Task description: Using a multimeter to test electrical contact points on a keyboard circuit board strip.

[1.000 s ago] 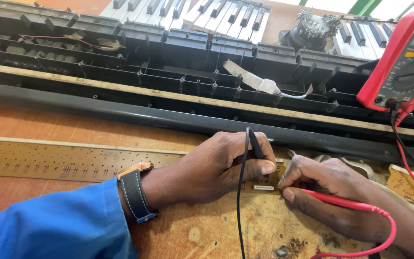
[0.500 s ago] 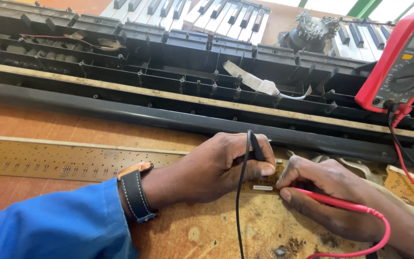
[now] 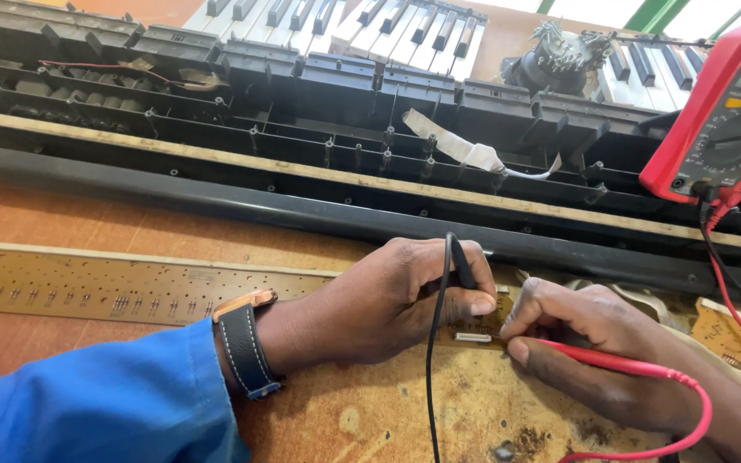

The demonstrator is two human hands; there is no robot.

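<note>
My left hand (image 3: 388, 300) grips a black test probe (image 3: 460, 261) and presses its tip onto a long tan circuit board (image 3: 87, 287) lying on the wooden bench. A black lead (image 3: 430, 360) hangs from that probe. My right hand (image 3: 602, 343) pinches a red test probe (image 3: 611, 360) against the same board, right next to the left hand. Its red lead (image 3: 696, 411) loops away at the lower right. A black wristwatch (image 3: 246, 351) and a blue sleeve (image 3: 96, 403) cover my left forearm.
A red multimeter (image 3: 722, 120) leans at the far right with both leads plugged in. An opened black keyboard chassis (image 3: 302, 146) spans the back, with a white ribbon cable (image 3: 465, 150), piano keys (image 3: 370, 21) and a dark part (image 3: 559, 56) behind it.
Both hands stay on the board with their probes; the right hand has shifted very slightly. The view has barely moved.
</note>
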